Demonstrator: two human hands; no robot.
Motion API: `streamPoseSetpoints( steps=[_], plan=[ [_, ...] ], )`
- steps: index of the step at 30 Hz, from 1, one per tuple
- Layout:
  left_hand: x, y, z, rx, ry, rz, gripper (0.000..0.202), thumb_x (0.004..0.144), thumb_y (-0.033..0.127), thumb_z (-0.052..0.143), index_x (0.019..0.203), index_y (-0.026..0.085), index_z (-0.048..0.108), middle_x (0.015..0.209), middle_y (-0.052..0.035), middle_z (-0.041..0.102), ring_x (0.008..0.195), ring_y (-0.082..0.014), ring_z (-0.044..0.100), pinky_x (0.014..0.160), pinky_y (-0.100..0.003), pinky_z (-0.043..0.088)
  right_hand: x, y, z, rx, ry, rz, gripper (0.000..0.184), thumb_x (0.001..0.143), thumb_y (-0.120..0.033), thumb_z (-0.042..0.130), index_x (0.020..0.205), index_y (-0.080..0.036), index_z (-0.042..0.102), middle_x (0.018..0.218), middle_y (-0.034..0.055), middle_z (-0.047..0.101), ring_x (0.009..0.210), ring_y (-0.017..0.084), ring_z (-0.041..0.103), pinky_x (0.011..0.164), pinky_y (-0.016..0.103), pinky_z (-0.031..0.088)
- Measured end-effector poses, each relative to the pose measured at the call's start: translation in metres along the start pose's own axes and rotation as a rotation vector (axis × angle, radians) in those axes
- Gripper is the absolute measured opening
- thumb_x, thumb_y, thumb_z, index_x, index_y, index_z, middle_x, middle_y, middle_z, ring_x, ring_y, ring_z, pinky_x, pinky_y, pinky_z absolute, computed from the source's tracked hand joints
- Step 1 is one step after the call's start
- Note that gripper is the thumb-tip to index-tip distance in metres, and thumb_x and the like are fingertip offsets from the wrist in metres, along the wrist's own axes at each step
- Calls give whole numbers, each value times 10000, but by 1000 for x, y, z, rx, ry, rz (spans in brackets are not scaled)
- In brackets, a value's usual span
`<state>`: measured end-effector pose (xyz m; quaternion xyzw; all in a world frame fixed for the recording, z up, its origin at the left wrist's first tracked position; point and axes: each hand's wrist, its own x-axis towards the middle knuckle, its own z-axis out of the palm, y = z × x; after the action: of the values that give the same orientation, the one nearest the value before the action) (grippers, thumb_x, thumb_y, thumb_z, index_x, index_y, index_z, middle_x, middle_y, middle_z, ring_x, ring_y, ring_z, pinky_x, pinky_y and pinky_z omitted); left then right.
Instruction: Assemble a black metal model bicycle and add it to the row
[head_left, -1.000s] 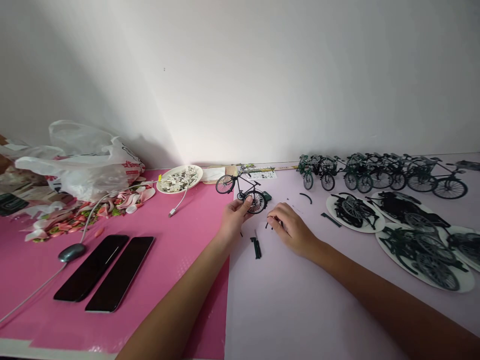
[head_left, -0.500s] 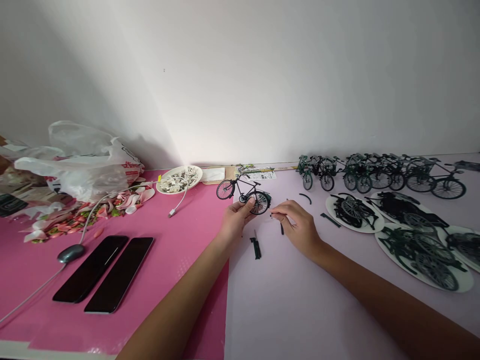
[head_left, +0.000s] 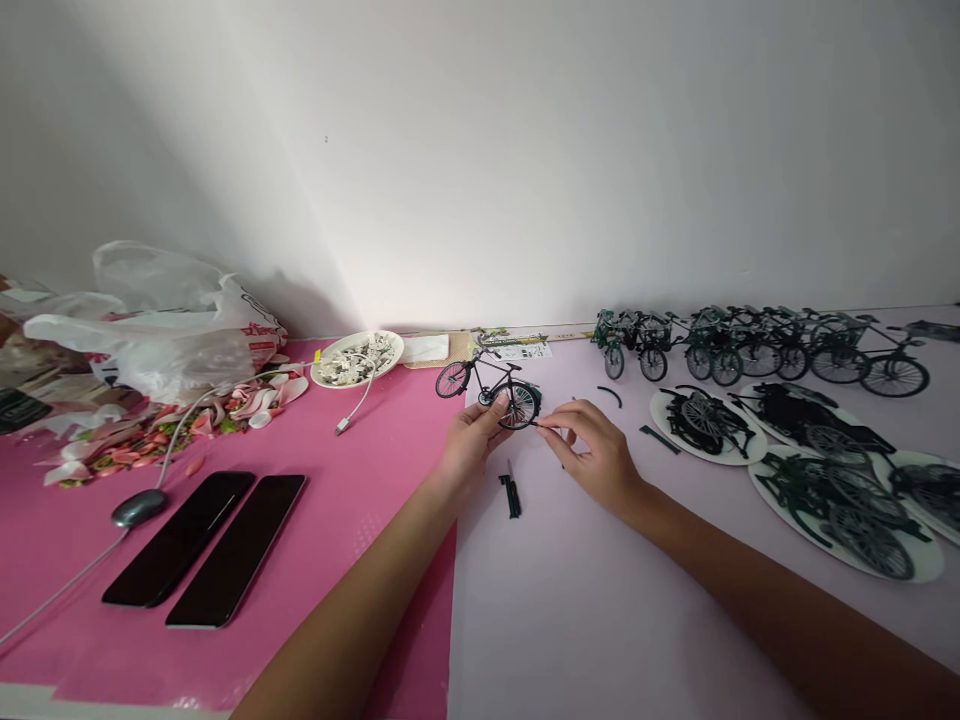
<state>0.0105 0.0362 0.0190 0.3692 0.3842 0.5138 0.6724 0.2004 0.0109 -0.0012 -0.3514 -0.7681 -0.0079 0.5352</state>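
Note:
A small black model bicycle [head_left: 491,385] is held up over the table, tilted with its front wheel to the upper left. My left hand [head_left: 472,440] grips it by the frame and rear wheel. The fingertips of my right hand [head_left: 589,440] are pinched together beside the lower edge of that rear wheel. A tiny dark piece seems to be between them, too small to name. Below the hands, a dark green and black folding-type tool with a thin metal tip [head_left: 511,495] lies on the table. A curved black strip [head_left: 611,396] and a straight dark piece [head_left: 660,439] lie to the right.
Assembled model bicycles [head_left: 757,345] stand in a row along the wall. White plates [head_left: 930,570] of bicycle parts lie at right. Two phones [head_left: 232,550], a cable puck [head_left: 139,508], artificial petals [head_left: 172,430], a plastic bag [head_left: 172,350] and a plate of white pieces [head_left: 322,375] occupy the left.
My right hand has moved slightly left, bringing its fingertips up to the rear wheel's lower edge. My left hand and the bicycle have stayed almost in place.

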Motion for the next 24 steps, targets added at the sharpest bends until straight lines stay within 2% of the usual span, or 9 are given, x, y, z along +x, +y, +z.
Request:
streamPoseSetpoints(
  steps=[4,9,15,24],
  plan=[
    [0,0,1,-4,13,-9,439,700,506,917,795,146,686,957,-98,763,920,-190,716,1041,-396,527,1,1,0,-9,-3,-22,112,966,-182,664,1000,-275,716,898,53,724,802,214,666,610,338,572],
    [1,-1,1,-3,12,-13,450,687,508,925,781,146,676,932,-93,760,896,-184,714,1025,-400,533,3,1,0,-63,11,-62,133,951,-163,669,938,-280,729,847,48,718,778,213,644,612,347,569],
    [3,-4,-1,-27,-13,2,464,669,495,939,801,125,690,925,-93,749,899,-177,701,1015,-378,531,4,2,-1,-102,-4,-73,150,943,-154,670,904,-289,724,827,37,712,775,217,637,687,384,565],
    [3,-4,0,-25,-4,11,439,670,469,943,777,131,685,896,-78,730,892,-176,684,987,-363,512,3,0,0,-136,-4,-75,175,895,-93,657,839,-259,652,797,20,667,747,201,608,667,342,518]
  ],
)
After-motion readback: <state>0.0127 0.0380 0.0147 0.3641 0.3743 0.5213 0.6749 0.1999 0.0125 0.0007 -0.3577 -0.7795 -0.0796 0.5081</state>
